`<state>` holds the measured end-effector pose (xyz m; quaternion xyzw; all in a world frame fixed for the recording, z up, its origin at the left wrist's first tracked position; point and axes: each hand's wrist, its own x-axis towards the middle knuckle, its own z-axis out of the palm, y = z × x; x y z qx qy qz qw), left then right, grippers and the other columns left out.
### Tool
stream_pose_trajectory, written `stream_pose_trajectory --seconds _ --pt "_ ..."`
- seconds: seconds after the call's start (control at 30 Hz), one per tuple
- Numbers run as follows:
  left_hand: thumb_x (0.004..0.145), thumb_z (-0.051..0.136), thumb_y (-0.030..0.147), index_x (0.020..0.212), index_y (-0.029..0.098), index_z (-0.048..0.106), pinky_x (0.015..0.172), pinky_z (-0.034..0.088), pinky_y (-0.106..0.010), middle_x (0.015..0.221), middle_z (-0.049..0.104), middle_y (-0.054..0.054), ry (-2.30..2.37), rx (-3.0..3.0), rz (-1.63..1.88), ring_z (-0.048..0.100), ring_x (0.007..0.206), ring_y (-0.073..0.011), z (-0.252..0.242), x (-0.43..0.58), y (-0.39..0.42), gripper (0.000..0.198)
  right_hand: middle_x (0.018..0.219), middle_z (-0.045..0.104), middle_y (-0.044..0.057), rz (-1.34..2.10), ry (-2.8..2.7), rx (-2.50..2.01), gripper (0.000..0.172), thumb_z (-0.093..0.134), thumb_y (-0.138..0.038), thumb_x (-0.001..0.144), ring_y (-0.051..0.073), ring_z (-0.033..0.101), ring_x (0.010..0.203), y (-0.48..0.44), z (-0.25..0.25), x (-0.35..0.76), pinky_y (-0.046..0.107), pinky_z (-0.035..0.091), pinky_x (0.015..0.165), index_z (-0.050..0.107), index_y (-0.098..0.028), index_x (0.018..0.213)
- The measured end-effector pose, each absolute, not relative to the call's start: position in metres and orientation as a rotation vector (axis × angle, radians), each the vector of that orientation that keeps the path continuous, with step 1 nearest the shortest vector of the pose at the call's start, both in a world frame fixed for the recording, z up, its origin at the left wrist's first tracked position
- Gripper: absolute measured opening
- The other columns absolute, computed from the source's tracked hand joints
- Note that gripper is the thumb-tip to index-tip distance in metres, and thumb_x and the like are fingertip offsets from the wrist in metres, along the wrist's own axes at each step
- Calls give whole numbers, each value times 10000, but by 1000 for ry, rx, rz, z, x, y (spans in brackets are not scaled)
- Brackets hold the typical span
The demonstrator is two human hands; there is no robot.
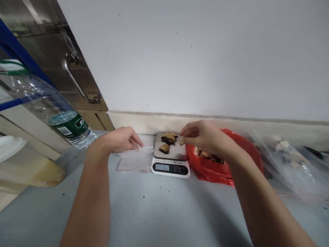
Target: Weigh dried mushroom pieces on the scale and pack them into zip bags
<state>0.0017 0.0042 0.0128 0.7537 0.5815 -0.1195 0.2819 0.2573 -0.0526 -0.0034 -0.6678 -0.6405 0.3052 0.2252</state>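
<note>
White scale (177,152) as clock centre — display (162,167) reads 112, can't make out a decimal point, button marks too small. Brown pieces (169,138) piled at 12 on its plate, lone piece (164,148) at 9. Right hand (202,135) at 2, thumb and finger pinched on a held piece (182,141) at the plate's right edge. Left hand (122,139) between 9 and 10, fingertips at the zip bag (133,164) — can't tell if pinched. Red bag (249,161) at 3, more pieces inside. Bottle (43,97) at 10, farther out: green label (70,124), barcode, print illegible.
</note>
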Motion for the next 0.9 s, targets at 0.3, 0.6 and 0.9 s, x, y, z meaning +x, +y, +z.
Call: stream_pose_trajectory --seconds 0.3,0.6,0.9 --pt "595 536 115 1085 235 717 754 527 -243 1021 833 -20 1567 1978 -388 765 1007 -236 11 -1 5 536 889 806 39 701 -1701 -1923 145 670 -105 829 182 730 789 -59 7 269 239 511 645 740 -204 907" --pt "607 546 107 803 238 562 617 430 -247 791 750 23 1559 2049 -250 669 764 -194 11 2 4 235 868 799 30 710 -1746 -1891 185 670 -78 823 175 725 775 -59 8 266 234 511 646 749 -205 931" --pt "697 512 189 775 211 747 715 477 -284 908 770 -44 1668 2165 -59 692 870 -232 22 8 -2 249 837 796 30 703 -1819 -1794 162 684 -111 834 174 728 750 -57 -2 267 229 518 608 757 -209 941"
